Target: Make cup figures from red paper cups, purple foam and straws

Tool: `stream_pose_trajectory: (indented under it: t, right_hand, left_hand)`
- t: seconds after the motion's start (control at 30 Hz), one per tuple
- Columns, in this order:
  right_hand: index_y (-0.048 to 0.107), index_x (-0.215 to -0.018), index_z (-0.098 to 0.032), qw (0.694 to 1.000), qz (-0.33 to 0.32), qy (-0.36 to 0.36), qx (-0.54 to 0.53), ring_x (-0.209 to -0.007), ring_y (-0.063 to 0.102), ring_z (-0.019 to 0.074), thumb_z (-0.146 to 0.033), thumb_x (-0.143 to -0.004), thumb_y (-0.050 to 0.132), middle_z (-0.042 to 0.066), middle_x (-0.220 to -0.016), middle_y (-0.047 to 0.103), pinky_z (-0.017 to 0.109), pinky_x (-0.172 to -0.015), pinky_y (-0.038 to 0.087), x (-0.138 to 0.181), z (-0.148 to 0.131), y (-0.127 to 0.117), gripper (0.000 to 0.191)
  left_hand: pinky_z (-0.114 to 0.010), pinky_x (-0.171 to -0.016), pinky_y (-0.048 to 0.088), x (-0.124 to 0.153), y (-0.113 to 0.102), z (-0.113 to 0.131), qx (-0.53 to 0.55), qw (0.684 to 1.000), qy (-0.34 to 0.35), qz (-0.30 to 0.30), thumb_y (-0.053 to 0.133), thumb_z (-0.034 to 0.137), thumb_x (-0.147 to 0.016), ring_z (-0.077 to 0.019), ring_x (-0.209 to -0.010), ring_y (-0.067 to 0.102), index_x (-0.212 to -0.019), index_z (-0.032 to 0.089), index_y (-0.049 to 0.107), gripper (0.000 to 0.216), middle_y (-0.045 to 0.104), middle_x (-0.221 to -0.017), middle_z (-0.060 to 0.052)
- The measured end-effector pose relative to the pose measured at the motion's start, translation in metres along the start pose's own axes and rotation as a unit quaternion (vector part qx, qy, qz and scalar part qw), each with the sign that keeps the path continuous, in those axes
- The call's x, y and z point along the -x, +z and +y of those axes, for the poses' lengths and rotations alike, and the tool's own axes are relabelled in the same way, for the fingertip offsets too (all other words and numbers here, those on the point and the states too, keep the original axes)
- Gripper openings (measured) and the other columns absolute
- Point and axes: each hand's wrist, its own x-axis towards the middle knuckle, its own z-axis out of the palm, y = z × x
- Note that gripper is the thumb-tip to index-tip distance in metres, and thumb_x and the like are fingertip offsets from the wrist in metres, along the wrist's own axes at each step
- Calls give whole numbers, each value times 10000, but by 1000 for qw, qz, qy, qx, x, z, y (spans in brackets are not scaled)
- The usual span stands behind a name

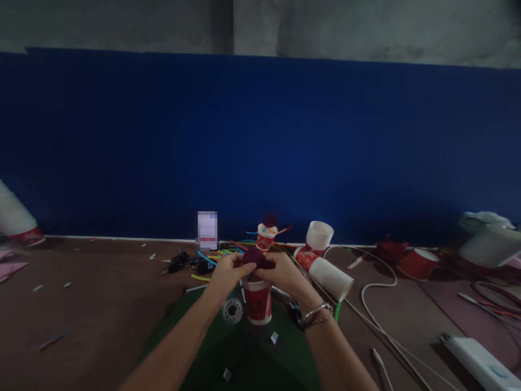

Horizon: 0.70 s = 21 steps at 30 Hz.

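My left hand (228, 271) and my right hand (283, 273) meet over a red paper cup (258, 303) that stands on a dark green mat (244, 347). Both pinch a dark maroon round piece (254, 256) held just above the cup's mouth. The fingers of both hands are closed on it. A bracelet circles my right wrist (317, 314). A roll of clear tape (233, 310) lies just left of the cup.
Coloured straws (222, 254) and a decorated red cup (266, 237) lie behind my hands. White and red paper cups (325, 271) lie to the right, with a white cable (378, 285). A blue board (260, 146) backs the brown table (89, 304).
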Motion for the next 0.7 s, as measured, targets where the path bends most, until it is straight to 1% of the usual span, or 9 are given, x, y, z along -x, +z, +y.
stream_pose_trajectory:
  t: [0.1,0.23,0.3,0.37,0.57,0.7]
  right_hand:
    - [696,-803,-117,1000,11,-12,-25,-612,596,147,-152,-613,648,8,-690,689,226,-559,450,0,-1,1,199]
    - [703,-804,-114,999,14,-6,-30,-588,597,147,-160,-611,648,15,-681,691,227,-544,449,-1,-1,2,206]
    - [706,-784,-114,1000,25,2,-12,-572,591,145,-154,-603,645,9,-656,685,225,-532,443,0,-2,1,195]
    - [707,-754,-113,999,32,14,15,-556,582,147,-152,-597,645,3,-617,673,221,-509,431,1,-3,0,174]
    - [704,-680,-111,997,14,16,70,-534,572,149,-171,-611,639,-6,-559,647,211,-471,392,6,-9,-4,112]
    - [690,-633,-122,994,33,1,109,-555,567,145,-154,-604,634,-20,-551,633,206,-492,388,7,-7,-6,70]
  left_hand:
    - [-195,-450,351,0,0,1,0,1000,-10,2,768,321,-570,-96,-469,504,-719,132,654,267,616,-543,12]
    - [-211,-492,364,-2,-1,1,-5,999,33,-6,772,321,-537,-110,-516,506,-675,120,664,267,620,-567,-6]
    - [-219,-523,376,-2,-1,3,-26,998,56,-8,765,312,-535,-118,-547,513,-665,112,676,255,626,-588,-15]
    - [-224,-535,380,-2,-3,5,-43,997,63,-10,763,309,-533,-118,-552,511,-672,108,684,257,629,-600,-16]
    - [-205,-468,328,1,-3,8,-44,998,29,-32,752,310,-525,-81,-449,433,-586,129,641,221,541,-476,36]
    - [-214,-495,355,0,-1,6,-67,996,47,-32,738,264,-521,-100,-489,470,-605,123,658,182,578,-514,18]
